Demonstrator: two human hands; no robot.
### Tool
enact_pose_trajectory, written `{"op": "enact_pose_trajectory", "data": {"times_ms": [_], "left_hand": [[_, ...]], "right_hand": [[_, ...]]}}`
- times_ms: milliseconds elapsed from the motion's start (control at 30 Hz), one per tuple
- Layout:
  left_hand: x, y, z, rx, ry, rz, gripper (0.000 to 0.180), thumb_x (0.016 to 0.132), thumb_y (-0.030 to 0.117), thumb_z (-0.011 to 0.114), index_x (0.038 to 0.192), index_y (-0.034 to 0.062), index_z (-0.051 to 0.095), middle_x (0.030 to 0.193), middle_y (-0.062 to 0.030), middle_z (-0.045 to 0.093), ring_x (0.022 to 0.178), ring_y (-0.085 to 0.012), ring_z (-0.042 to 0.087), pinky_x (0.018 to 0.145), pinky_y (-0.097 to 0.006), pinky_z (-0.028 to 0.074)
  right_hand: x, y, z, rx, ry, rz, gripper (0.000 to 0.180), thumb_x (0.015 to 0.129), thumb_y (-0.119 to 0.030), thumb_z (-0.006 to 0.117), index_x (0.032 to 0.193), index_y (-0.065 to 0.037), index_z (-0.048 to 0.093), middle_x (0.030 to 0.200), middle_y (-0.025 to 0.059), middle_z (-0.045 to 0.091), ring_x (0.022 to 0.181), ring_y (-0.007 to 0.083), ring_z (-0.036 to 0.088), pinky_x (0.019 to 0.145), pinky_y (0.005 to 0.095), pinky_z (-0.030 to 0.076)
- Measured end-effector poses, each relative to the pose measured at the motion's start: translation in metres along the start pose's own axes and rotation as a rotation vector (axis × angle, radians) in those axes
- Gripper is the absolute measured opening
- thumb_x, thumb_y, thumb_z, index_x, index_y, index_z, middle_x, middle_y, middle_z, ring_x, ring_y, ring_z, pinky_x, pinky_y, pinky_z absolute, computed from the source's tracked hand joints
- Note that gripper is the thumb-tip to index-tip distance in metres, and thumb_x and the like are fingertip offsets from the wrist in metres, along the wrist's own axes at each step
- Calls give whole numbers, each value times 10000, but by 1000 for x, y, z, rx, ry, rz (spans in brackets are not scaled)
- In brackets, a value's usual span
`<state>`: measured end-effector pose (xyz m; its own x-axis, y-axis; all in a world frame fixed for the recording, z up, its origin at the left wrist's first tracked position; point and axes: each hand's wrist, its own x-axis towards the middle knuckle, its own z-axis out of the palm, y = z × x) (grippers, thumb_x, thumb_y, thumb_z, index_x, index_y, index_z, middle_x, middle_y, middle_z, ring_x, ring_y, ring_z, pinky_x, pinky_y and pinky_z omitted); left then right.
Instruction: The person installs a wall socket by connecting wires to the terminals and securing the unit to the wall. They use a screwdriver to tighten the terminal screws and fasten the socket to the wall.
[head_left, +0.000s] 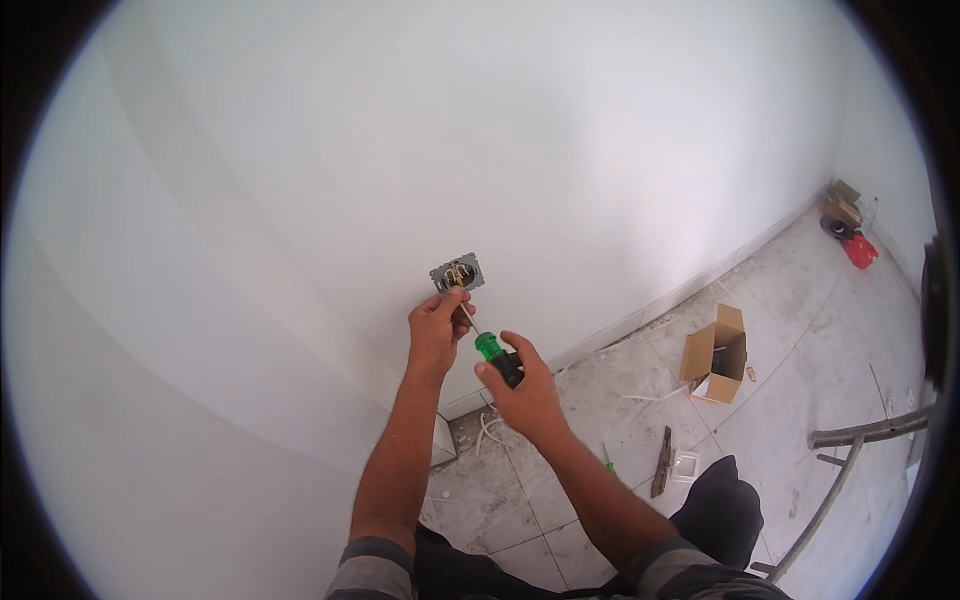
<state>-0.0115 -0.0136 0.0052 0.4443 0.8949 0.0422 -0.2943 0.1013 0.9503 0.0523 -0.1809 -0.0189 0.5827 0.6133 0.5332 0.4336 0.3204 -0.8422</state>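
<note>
A socket insert with a grey metal mounting frame (pixel 441 270) and brass-coloured inner parts sits tilted at the wall. My left hand (pixel 436 325) is closed at its lower edge, thumb and fingertips pinched together. What exactly they grip is hidden behind the fingers. My right hand (pixel 530 395) wraps round the black rear of a screwdriver (pixel 487 344) with a green, see-through collar. Its thin shaft slants up and left toward the socket insert, passing close by the left fingers. Whether the tip sits in a screw cannot be made out.
On the dusty tiled floor stands an open cardboard box (pixel 700 352). Nearer lie a brown, long-handled tool (pixel 662 462), a white square frame (pixel 686 466) and a thin green-handled tool (pixel 610 467). Dark metal bars (pixel 840 470) stand at right. A red bag (pixel 859 251) lies in the far corner.
</note>
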Motion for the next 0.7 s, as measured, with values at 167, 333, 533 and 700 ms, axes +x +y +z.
{"op": "enact_pose_trajectory", "data": {"times_ms": [167, 333, 533, 700], "left_hand": [[-3, 2, 0, -63, -14, 3, 232, 967, 232, 711, 917, 6, 710, 729, -51, 672, 557, -83, 562, 519, -224, 424], [-2, 3, -2, 23, -16, 10, 246, 961, 245, 725, 927, 2, 708, 732, -57, 674, 570, -86, 567, 523, -225, 425], [-3, 6, -5, 31, -54, -29, 234, 972, 234, 707, 956, 1, 709, 770, -61, 688, 592, -90, 590, 531, -217, 448], [-5, 2, -14, 88, -90, 50, 228, 980, 224, 693, 968, -2, 711, 783, -63, 696, 599, -92, 598, 546, -212, 466]], "right_hand": [[-1, -15, 5, 417, -74, 439, 353, 995, -201, 631, 1276, -13, 531, 989, 160, 654, 564, 125, 533, 419, 251, 370], [11, -11, -12, 1189, -123, 970, 374, 993, -194, 628, 1297, -2, 526, 1000, 162, 647, 570, 119, 536, 428, 244, 381], [-10, 16, 12, -163, 46, -271, 382, 1000, -209, 613, 1315, -18, 513, 934, 152, 641, 569, 142, 535, 440, 262, 400], [-2, 4, -4, 1233, -195, 930, 466, 970, -223, 666, 1344, 5, 510, 953, 163, 662, 712, 198, 628, 636, 327, 523]]}}
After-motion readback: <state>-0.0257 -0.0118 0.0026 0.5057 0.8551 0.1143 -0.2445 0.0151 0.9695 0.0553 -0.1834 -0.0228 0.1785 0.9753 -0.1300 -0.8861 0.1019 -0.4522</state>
